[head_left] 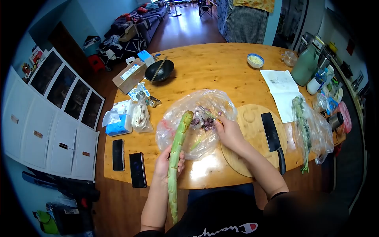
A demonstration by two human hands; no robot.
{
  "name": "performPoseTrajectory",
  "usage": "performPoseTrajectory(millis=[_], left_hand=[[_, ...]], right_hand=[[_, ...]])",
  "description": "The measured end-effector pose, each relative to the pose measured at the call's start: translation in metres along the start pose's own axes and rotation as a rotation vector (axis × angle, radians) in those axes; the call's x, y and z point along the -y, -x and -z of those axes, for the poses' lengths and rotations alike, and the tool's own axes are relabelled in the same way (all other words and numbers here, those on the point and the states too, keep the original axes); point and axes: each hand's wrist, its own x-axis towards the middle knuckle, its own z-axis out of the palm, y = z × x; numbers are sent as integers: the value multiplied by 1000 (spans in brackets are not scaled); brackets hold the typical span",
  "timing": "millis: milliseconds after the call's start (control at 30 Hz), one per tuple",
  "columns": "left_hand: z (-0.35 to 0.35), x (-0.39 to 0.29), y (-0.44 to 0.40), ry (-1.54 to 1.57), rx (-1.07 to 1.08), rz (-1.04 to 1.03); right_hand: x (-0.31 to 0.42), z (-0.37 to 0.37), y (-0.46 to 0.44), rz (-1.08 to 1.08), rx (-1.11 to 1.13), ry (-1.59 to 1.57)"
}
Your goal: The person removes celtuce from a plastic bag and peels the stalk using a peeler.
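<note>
My left hand (166, 162) is wrapped around a long, pale green celtuce stem (176, 158), held nearly upright with its brownish cut end at the top. My right hand (228, 132) is closed at the fingertips over the plastic bag, around something slim and partly hidden that I cannot make out. Beneath both hands, a clear plastic bag (167, 118) lies spread on the table. Small purple scraps (206, 123) and a green strip of peel (197, 143) rest on it.
On the right are a round cutting board (246, 158) with a cleaver (270, 132), an open notebook (280, 89) and leafy greens in plastic (303, 128). Two phones (137, 170), tissues (119, 123) and a black bowl (164, 72) with chopsticks stand left. A patterned bowl (255, 61) sits farther back.
</note>
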Motion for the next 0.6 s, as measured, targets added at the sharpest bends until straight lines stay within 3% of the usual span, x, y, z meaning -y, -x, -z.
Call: performPoseTrajectory(millis=[67,200,300,467,600], left_hand=[[5,1,-5,8,-31,37],[-1,1,-16,61,-13,125],[5,1,-28,18,-65,151],[-5,3,-25,-90,-71,144],[3,1,-30,-138,-44,153]], right_hand=[[13,-1,7,92,-14,-89],[28,-17,25,478,24,57],[60,4,43,610,140,190],[18,-7,5,595,64,219],[48,2,34,682,99,210]])
